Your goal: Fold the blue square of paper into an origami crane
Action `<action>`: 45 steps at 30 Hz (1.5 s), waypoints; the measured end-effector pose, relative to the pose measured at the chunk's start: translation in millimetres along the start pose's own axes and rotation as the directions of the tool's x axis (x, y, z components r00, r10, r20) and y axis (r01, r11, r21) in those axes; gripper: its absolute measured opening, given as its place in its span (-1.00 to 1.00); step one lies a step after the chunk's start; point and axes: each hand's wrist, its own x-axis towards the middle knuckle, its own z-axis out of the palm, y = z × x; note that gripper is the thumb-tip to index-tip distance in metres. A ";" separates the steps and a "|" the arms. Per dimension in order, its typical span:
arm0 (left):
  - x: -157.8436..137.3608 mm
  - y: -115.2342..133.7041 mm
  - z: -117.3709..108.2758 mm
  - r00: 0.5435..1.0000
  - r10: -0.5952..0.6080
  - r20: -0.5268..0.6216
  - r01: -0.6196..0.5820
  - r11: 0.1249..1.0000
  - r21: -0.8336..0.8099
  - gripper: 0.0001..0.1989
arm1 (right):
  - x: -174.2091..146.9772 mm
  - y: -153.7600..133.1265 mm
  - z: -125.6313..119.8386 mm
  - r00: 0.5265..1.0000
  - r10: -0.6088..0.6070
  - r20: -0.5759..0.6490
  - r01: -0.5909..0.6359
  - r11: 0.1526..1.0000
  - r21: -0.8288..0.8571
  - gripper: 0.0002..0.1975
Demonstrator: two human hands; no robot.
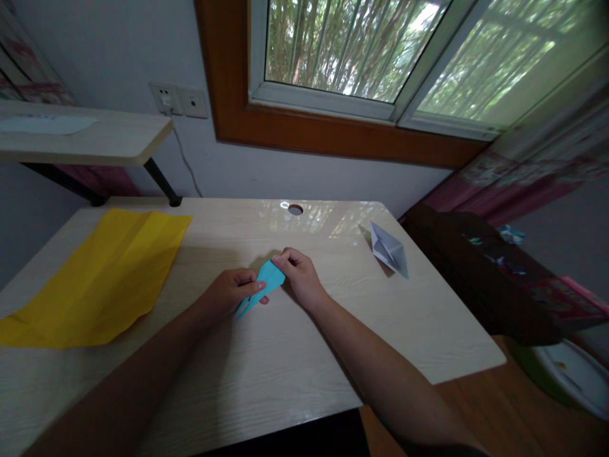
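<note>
A small folded piece of turquoise paper (271, 275) is held between my two hands, over the middle of the desk. It has a broad end at the upper right and narrow, split points toward the lower left. My left hand (234, 289) pinches its lower part, thumb on top and a fingertip showing beneath. At the upper corner, my right hand (301, 274) grips the paper between thumb and bent fingers. Some of the folds are covered by my fingers.
A large creased yellow sheet (109, 273) lies on the desk (295, 374) at left. A folded white paper boat (389, 249) sits at right, near the desk's edge. A raised shelf (118, 130) on black legs stands at the back left. A round hole (295, 209) pierces the desk's back.
</note>
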 end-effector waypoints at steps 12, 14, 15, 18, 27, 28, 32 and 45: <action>0.7 0.7 1.2 1.000 -0.019 -0.016 0.019 1.000 0.002 -0.64 | 1.0 5.5 -0.5 0.999 -0.025 -0.031 0.025 1.000 -0.005 -0.59; 0.7 0.6 1.3 1.000 -0.022 -0.016 0.022 1.000 -0.012 -0.64 | 1.4 4.3 -0.5 0.998 -0.029 -0.051 0.028 0.999 -0.017 -0.59; 0.6 0.7 1.3 1.000 -0.023 -0.015 0.023 1.000 -0.015 -0.64 | 1.9 3.9 -0.7 0.997 -0.031 -0.064 0.029 0.999 -0.022 -0.59; -0.1 1.4 1.2 1.000 -0.025 -0.019 0.025 1.000 -0.006 -0.64 | 4.2 3.8 -2.7 0.994 -0.028 -0.105 0.028 1.000 0.000 -0.59; -2.5 6.4 2.5 0.995 -0.012 -0.098 0.010 1.000 -0.027 -0.63 | 9.6 6.6 -12.0 0.999 -0.007 -0.038 0.007 1.000 -0.004 -0.63; -2.3 6.6 2.4 0.994 -0.008 -0.106 0.006 1.000 -0.022 -0.63 | 9.1 6.7 -11.9 1.000 -0.007 -0.014 0.006 1.000 -0.013 -0.63; -1.3 5.5 1.9 0.993 -0.005 -0.119 0.004 1.000 -0.010 -0.63 | 6.9 7.6 -10.3 0.999 0.005 0.050 -0.004 1.000 -0.012 -0.65; -0.4 5.8 3.3 0.995 -0.024 -0.100 0.020 0.999 -0.044 -0.62 | 3.2 2.5 -7.4 0.999 -0.036 -0.024 0.036 0.999 -0.011 -0.66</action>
